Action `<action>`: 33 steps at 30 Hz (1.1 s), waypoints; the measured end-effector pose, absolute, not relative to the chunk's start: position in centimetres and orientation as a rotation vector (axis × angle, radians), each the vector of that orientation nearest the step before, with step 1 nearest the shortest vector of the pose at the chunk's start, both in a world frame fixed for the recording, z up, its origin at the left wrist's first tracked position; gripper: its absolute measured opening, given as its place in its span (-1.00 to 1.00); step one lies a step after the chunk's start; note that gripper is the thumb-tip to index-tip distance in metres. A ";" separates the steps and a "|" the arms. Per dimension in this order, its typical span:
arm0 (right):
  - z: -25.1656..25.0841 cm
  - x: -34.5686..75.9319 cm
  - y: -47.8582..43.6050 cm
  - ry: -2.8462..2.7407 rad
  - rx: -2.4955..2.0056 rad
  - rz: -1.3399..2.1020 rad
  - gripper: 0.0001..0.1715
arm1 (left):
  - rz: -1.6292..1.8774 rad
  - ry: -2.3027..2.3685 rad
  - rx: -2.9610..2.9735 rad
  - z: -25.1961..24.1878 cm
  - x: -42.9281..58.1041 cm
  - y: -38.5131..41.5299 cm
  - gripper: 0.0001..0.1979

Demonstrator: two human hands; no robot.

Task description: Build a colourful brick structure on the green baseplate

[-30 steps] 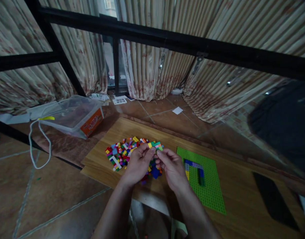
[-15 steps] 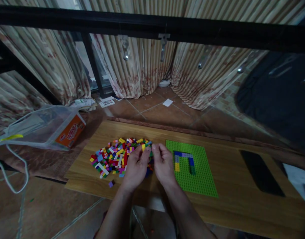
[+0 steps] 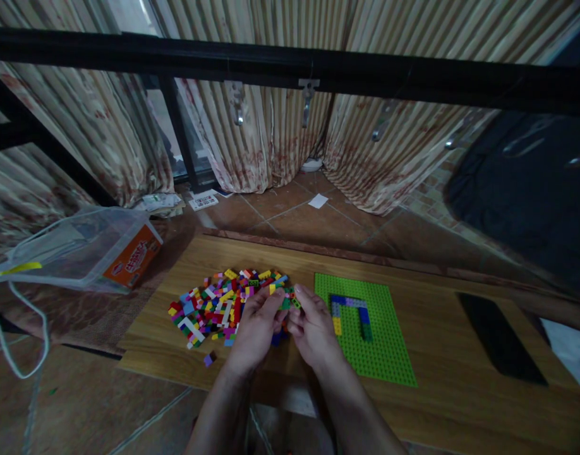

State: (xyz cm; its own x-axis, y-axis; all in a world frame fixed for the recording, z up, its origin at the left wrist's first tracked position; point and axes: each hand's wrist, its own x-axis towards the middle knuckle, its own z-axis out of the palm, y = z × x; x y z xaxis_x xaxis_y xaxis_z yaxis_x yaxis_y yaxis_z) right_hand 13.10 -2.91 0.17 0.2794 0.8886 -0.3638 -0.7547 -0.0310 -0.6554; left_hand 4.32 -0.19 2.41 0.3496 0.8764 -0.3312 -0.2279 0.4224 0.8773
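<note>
My left hand (image 3: pixel 256 325) is closed over the right end of a pile of mixed toy building bricks (image 3: pixel 214 309), thumb and fingers pressed together. A yellow brick and a darker green one show at its fingertips; whether they are held or lie in the pile behind, I cannot tell. Close beside it, my right hand (image 3: pixel 314 325) pinches a small light-green brick (image 3: pixel 296 303) between thumb and fingers. Right of that hand lies a green baseplate (image 3: pixel 389 354). On it stands a U-shaped row of blue, lilac, grey, yellow and dark green bricks (image 3: pixel 349 302), opening toward me.
One purple brick (image 3: pixel 209 359) lies apart near the front edge of the wooden table (image 3: pixel 162 357). A black flat panel (image 3: pixel 501 338) and white paper (image 3: pixel 567 351) are at the right. A clear plastic bin (image 3: pixel 76 253) with an orange label stands left of the table.
The hands have turned slightly, and a light-green brick now shows at my right fingertips. The whole view has shifted a little downward. The bricks on the baseplate are unchanged.
</note>
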 end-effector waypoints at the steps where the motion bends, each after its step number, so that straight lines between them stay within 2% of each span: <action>1: 0.1 13.2 -2.9 -0.151 -0.842 1.369 -0.58 | 0.831 0.929 0.821 2.6 4.3 -0.2 -0.66; 7: -0.5 13.3 -2.7 -0.120 -0.695 1.463 -0.75 | 0.940 1.076 0.976 2.8 4.3 -0.2 -0.63; 13: -0.2 12.6 -2.2 -0.218 -1.038 1.319 -0.65 | 0.966 1.168 1.313 0.6 4.1 0.3 -0.61; 20: -0.2 12.2 -2.4 -0.704 -1.344 0.803 -0.65 | 0.898 1.297 1.687 1.1 4.9 -0.6 -0.65; 28: -0.6 12.1 -2.9 -0.725 -1.397 0.745 -0.63 | 0.838 1.300 1.728 1.5 4.9 -0.7 -0.72; 33: -0.2 11.8 -3.0 -0.633 -1.345 0.750 -0.57 | 0.911 1.247 1.726 1.3 5.1 -1.1 -0.69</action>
